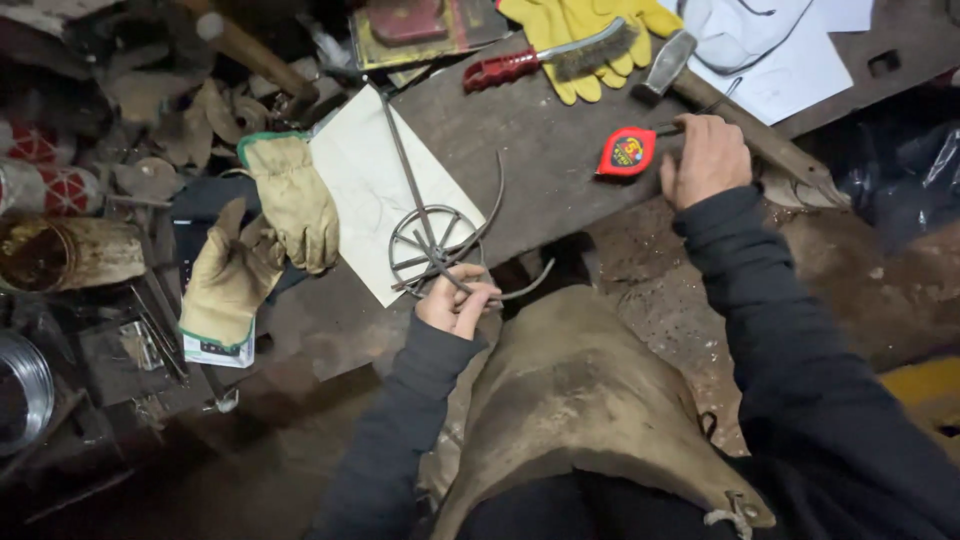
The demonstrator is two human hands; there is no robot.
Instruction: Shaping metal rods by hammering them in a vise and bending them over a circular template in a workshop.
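Workpiece: we see a bent-wire piece (437, 240), a small spoked ring with a long straight rod and two curved arms, lying on a sheet of pale paper (365, 185) at the near edge of the dark workbench (545, 150).
Left hand: our left hand (456, 303) is closed in a pinch on the near wires of the piece, just below the ring.
Right hand: our right hand (708, 158) rests knuckles-up on the bench, fingers curled around a thin dark tool whose tip we cannot make out, just beside the red tape measure (627, 152).
Nearby tools: a hammer (735, 105) lies behind the right hand; a red-handled wire brush (555, 58) lies across yellow gloves (585, 35); two worn leather gloves (262, 235) lie left of the paper.
Apron: a leather apron (570, 400) covers our lap.
Technique: we judge that the piece is best kept flat over the paper, the pinch close to the spoke crossing so the ring does not twist, and the tool brought in low from the right.
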